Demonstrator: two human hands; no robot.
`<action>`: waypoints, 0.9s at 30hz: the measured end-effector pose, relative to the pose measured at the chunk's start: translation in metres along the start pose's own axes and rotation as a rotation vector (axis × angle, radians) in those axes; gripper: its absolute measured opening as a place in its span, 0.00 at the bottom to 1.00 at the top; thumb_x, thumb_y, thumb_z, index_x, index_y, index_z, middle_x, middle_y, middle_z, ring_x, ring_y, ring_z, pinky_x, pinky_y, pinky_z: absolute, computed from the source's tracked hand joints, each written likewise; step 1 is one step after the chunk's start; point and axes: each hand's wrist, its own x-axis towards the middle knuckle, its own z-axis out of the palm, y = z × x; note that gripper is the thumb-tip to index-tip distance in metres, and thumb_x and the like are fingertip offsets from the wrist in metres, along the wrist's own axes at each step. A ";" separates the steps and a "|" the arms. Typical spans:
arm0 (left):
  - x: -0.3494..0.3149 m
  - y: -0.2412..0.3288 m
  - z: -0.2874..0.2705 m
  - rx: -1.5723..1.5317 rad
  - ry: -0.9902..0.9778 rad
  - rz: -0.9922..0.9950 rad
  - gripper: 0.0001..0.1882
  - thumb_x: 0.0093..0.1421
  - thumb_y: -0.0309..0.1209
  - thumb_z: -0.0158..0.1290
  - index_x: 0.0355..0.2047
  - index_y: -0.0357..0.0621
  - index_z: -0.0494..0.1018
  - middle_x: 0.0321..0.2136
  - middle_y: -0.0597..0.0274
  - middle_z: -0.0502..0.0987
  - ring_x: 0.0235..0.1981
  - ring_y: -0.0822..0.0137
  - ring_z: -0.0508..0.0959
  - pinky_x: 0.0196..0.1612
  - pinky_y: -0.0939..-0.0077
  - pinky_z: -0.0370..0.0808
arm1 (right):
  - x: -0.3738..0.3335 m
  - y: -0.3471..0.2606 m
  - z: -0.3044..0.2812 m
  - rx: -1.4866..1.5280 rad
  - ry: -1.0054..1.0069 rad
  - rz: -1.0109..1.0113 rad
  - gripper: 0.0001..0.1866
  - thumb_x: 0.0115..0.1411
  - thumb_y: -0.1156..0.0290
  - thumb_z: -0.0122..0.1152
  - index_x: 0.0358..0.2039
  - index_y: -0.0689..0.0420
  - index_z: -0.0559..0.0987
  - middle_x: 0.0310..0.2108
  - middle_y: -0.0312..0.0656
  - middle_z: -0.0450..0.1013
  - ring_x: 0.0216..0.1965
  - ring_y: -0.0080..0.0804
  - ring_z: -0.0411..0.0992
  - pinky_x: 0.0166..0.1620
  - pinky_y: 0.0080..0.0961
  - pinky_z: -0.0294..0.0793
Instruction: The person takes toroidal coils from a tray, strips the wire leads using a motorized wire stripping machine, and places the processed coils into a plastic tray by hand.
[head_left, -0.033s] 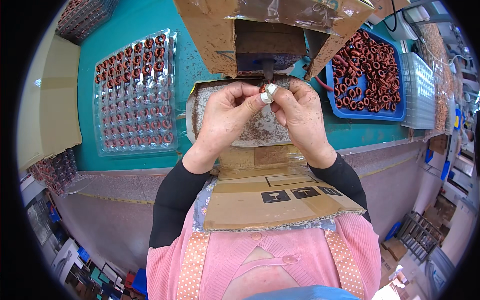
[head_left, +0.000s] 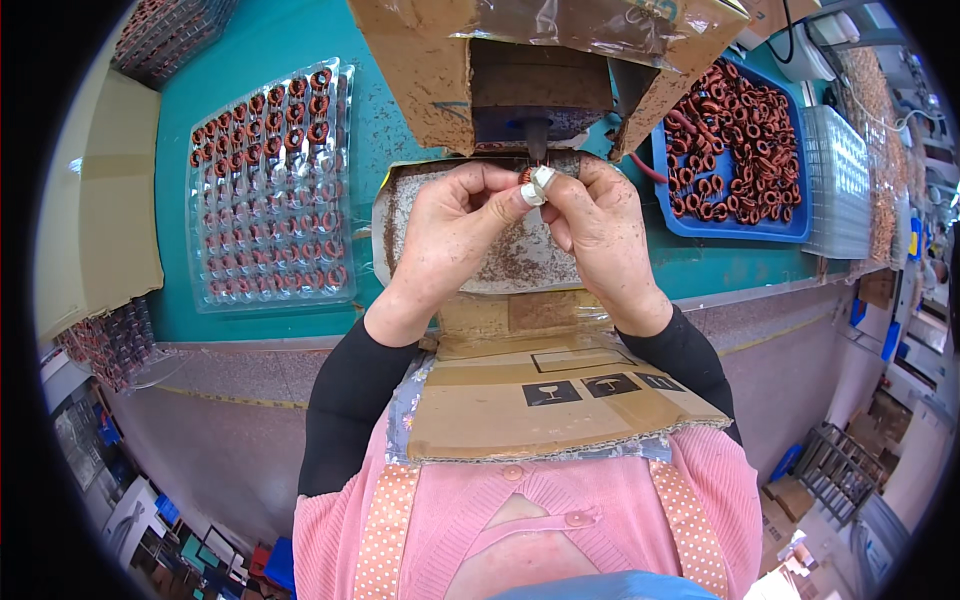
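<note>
Both hands meet in front of a dark conical tip [head_left: 537,138] under a cardboard hood. My left hand [head_left: 455,230] pinches a small copper-wound ring coil [head_left: 525,175] between thumb and forefinger. My right hand [head_left: 602,225] closes on the same coil from the other side. White tape [head_left: 540,183] wraps the digits at the pinch. The coil is mostly hidden by the fingers, with thin wire ends just below the tip. Beneath the hands lies a pale board [head_left: 500,265] strewn with brown bits.
At left, a clear plastic tray [head_left: 200,220] holds rows of ring coils. A blue bin [head_left: 735,232] heaped with coils stands at right, beside stacked clear trays [head_left: 838,190]. The cardboard hood [head_left: 420,75] overhangs the work spot. A cardboard flap [head_left: 560,400] lies before my chest.
</note>
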 end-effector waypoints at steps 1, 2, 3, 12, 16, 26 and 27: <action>0.001 0.000 0.000 -0.006 0.000 0.000 0.11 0.57 0.28 0.58 0.37 0.34 0.74 0.30 0.67 0.76 0.31 0.81 0.71 0.35 0.87 0.69 | 0.000 0.000 0.001 -0.010 0.019 -0.007 0.12 0.57 0.67 0.57 0.26 0.62 0.69 0.18 0.35 0.68 0.17 0.13 0.60 0.18 0.13 0.57; 0.002 0.001 -0.001 -0.011 0.000 0.002 0.11 0.57 0.29 0.58 0.37 0.34 0.74 0.30 0.67 0.76 0.31 0.81 0.72 0.35 0.87 0.69 | 0.000 -0.001 0.002 -0.010 0.018 -0.007 0.12 0.57 0.67 0.57 0.26 0.62 0.69 0.18 0.35 0.68 0.17 0.13 0.60 0.18 0.13 0.57; 0.003 0.001 -0.001 -0.011 0.000 0.003 0.11 0.57 0.29 0.58 0.37 0.34 0.74 0.30 0.67 0.76 0.31 0.81 0.72 0.35 0.87 0.69 | 0.000 -0.002 0.003 0.000 0.020 -0.013 0.11 0.57 0.67 0.57 0.26 0.62 0.69 0.18 0.34 0.67 0.16 0.13 0.60 0.18 0.13 0.57; -0.007 -0.002 -0.004 0.018 -0.054 0.029 0.10 0.58 0.28 0.57 0.36 0.34 0.74 0.30 0.67 0.75 0.31 0.81 0.71 0.34 0.87 0.69 | -0.004 0.005 0.001 0.017 -0.029 -0.029 0.11 0.57 0.68 0.57 0.25 0.60 0.68 0.17 0.33 0.66 0.16 0.12 0.60 0.18 0.13 0.57; -0.010 0.002 -0.002 -0.056 -0.055 0.029 0.09 0.58 0.27 0.57 0.36 0.34 0.74 0.30 0.67 0.76 0.31 0.81 0.71 0.34 0.87 0.69 | -0.003 0.006 0.000 -0.101 -0.015 -0.022 0.13 0.57 0.67 0.57 0.23 0.60 0.67 0.15 0.33 0.65 0.16 0.12 0.60 0.17 0.14 0.56; -0.003 -0.001 -0.002 -0.086 0.018 0.055 0.09 0.58 0.26 0.56 0.38 0.34 0.73 0.31 0.66 0.76 0.31 0.81 0.72 0.34 0.87 0.69 | 0.005 0.003 0.006 -0.032 -0.006 -0.053 0.13 0.56 0.66 0.58 0.23 0.62 0.68 0.15 0.33 0.65 0.16 0.13 0.60 0.17 0.15 0.57; -0.003 -0.002 -0.003 -0.087 0.019 0.056 0.09 0.58 0.26 0.56 0.38 0.34 0.73 0.31 0.66 0.76 0.31 0.81 0.72 0.34 0.87 0.69 | 0.005 0.001 0.007 -0.033 -0.007 -0.059 0.13 0.57 0.66 0.58 0.24 0.63 0.69 0.16 0.33 0.66 0.16 0.13 0.60 0.17 0.14 0.57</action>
